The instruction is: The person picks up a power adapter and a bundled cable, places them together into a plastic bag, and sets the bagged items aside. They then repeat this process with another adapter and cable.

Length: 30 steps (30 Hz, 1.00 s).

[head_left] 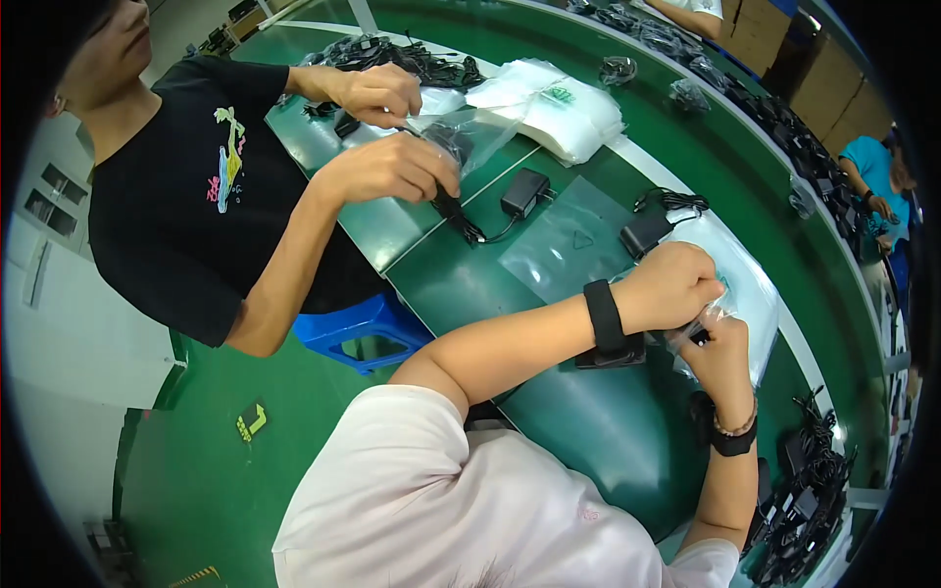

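Clear plastic bag (723, 305), pinched in the fingers of my left hand (672, 286) and right hand (723, 363) over the bag stack (753, 272), is best held gently taut, I judge.

Left hand (668, 286) and right hand (723, 361) sit close together, fingers (710, 288) curled.

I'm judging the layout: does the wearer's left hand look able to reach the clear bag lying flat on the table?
Probably yes, once the left hand lets go of the crinkled plastic: the flat bag lies nearby, mostly uncovered, with a black adapter at its right edge.
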Available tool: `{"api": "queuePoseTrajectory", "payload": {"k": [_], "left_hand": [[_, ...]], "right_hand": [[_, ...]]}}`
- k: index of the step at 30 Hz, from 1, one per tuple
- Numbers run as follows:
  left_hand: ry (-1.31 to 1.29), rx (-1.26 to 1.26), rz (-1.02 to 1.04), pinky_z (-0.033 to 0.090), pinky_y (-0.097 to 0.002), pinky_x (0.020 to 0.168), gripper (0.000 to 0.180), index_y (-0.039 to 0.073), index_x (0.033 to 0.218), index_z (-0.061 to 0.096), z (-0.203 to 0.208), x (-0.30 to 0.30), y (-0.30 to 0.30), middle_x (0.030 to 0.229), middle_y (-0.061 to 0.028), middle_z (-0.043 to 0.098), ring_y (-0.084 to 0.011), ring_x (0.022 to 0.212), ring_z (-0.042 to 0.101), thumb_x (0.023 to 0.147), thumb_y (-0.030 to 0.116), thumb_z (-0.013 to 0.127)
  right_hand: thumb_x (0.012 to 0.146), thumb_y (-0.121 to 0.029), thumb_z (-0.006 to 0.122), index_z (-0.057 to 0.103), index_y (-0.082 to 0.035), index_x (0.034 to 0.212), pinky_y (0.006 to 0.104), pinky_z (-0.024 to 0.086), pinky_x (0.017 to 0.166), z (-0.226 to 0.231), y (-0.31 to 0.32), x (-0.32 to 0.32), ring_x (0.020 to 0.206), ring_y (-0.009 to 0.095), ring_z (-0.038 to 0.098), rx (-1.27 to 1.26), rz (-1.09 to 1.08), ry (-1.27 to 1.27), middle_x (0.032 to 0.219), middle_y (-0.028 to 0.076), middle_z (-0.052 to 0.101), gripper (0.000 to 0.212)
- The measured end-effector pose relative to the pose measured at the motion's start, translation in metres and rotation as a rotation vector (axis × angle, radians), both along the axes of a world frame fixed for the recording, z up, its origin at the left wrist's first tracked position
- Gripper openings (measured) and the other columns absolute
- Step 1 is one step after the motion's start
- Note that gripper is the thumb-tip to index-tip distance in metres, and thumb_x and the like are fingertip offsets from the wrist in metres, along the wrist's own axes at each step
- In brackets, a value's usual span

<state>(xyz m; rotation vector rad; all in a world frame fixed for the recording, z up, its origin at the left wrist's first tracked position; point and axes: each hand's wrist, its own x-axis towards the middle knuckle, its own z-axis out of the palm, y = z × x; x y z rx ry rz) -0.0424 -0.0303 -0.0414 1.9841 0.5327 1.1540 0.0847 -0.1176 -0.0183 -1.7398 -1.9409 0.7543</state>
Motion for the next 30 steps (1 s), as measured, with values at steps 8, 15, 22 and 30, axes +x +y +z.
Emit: {"api": "queuePoseTrajectory", "payload": {"k": [8, 15, 22, 30], "left_hand": [[0.189, 0.264, -0.054, 0.043, -0.0420, 0.061, 0.019, 0.001, 0.062, 0.057, 0.035, 0.006, -0.002, 0.064, -0.0144, 0.055, -0.0331, 0.065, 0.054, 0.072, 0.017, 0.060], [0.170, 0.522, 0.056, 0.038, -0.0440, 0.079, 0.014, 0.006, 0.070, 0.060, 0.027, 0.038, -0.012, 0.075, -0.0081, 0.059, -0.0295, 0.085, 0.054, 0.073, 0.019, 0.061], [0.034, 0.603, 0.427, 0.022, -0.0502, 0.100, 0.052, 0.002, 0.117, 0.050, 0.055, 0.009, -0.016, 0.130, -0.0193, 0.039, -0.0392, 0.121, 0.032, 0.074, 0.027, 0.065], [-0.035, -0.795, -0.396, 0.041, -0.0297, 0.089, 0.058, -0.003, 0.125, 0.036, 0.029, -0.006, 0.022, 0.122, -0.0130, 0.046, -0.0181, 0.108, 0.047, 0.083, 0.027, 0.064]], "right_hand": [[0.063, 0.002, 0.067, 0.061, 0.000, 0.087, 0.0314, 0.046, 0.055, -0.004, -0.007, -0.004, 0.067, 0.029, 0.062, 0.682, -0.025, -0.069, 0.077, 0.014, 0.064, 0.025], [0.064, -0.001, 0.066, 0.060, -0.001, 0.091, 0.0370, 0.047, 0.057, -0.027, 0.015, 0.023, 0.067, 0.032, 0.059, 0.594, 0.010, -0.100, 0.072, 0.013, 0.062, 0.028], [0.067, -0.001, 0.068, 0.047, -0.002, 0.123, 0.0293, 0.048, 0.070, 0.000, 0.021, 0.029, 0.080, 0.016, 0.058, 0.531, -0.400, 0.676, 0.095, 0.010, 0.061, 0.059], [0.070, 0.005, 0.064, 0.036, -0.001, 0.131, 0.0262, 0.044, 0.084, 0.000, 0.008, 0.025, 0.098, 0.014, 0.053, 0.204, -0.193, 1.051, 0.111, 0.007, 0.054, 0.067]]}}
